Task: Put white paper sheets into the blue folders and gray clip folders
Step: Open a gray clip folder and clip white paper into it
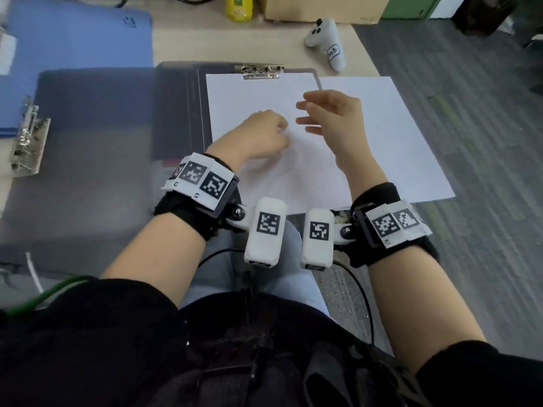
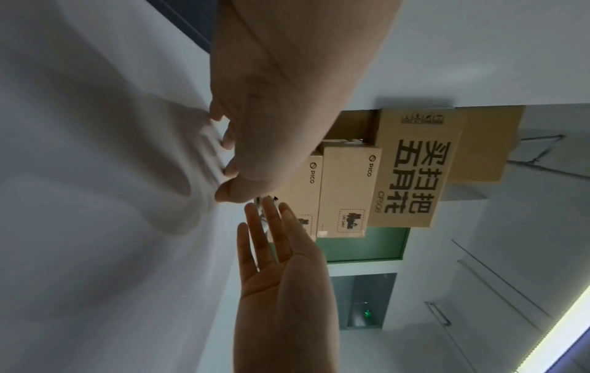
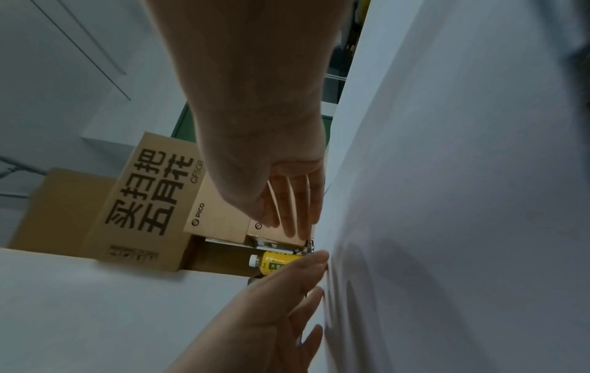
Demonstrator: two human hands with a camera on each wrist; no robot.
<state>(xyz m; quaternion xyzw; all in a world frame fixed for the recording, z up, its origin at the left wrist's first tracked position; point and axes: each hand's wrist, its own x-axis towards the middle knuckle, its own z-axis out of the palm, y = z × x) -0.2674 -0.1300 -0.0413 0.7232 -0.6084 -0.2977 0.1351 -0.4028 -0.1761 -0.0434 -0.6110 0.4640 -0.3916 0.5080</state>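
Note:
A white sheet (image 1: 249,95) lies on the open gray clip folder (image 1: 179,113), its top edge under the metal clip (image 1: 263,71). My left hand (image 1: 261,133) rests on the middle of this sheet, and the fingertips (image 2: 223,143) press on the paper and wrinkle it slightly. Just to the right, my right hand (image 1: 329,113) hovers above the sheet with straight, spread fingers (image 3: 287,214) and holds nothing. More white sheets (image 1: 396,127) lie to the right of the folder. A blue folder (image 1: 79,39) lies at the back left.
A second gray clip folder (image 1: 88,171) with its own metal clip (image 1: 28,139) lies at the left. A white controller (image 1: 326,42), a yellow bottle (image 1: 238,7) and a cardboard box (image 1: 323,7) stand at the back. The loose sheets overhang the table's right edge above the carpet (image 1: 470,142).

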